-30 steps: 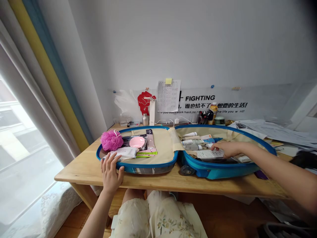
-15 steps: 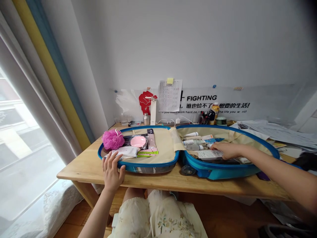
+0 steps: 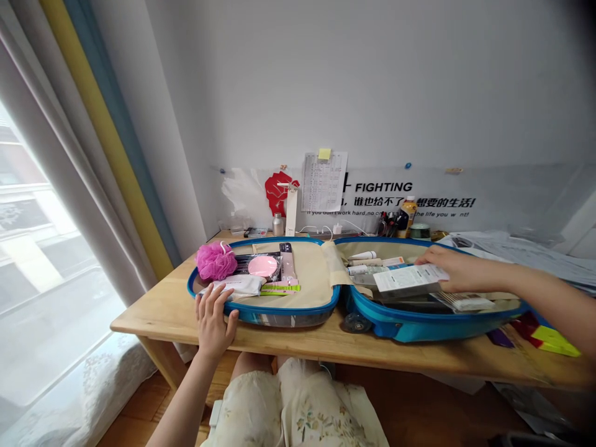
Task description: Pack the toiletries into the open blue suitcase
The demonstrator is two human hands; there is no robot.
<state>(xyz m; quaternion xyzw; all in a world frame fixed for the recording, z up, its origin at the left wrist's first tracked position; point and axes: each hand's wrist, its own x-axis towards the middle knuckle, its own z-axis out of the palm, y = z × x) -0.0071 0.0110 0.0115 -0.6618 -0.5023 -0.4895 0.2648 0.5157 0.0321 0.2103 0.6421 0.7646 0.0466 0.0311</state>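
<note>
An open blue suitcase (image 3: 284, 313) lies flat on a wooden desk (image 3: 162, 310). My left hand (image 3: 213, 323) rests on the near rim of its left half, fingers spread, holding nothing. That half holds a pink bath pouf (image 3: 215, 261), a pink round compact in a packet (image 3: 261, 266), a white pack (image 3: 239, 285) and a green strip (image 3: 280, 288). My right hand (image 3: 454, 268) grips a flat white box with printed text (image 3: 405, 279), lifted above the right half, where tubes (image 3: 365, 262) and other packets lie.
Curtains and a window fill the left. At the desk's back stand a small metal bottle (image 3: 278, 224), a yellow-capped bottle (image 3: 408, 216), pens, a jar and cables. Papers (image 3: 512, 248) pile at the right; coloured items (image 3: 554, 338) lie by the suitcase's right end.
My right hand has raised the white box out of the suitcase's right half and moved it up and right. My left hand stays on the rim. The view shifted slightly.
</note>
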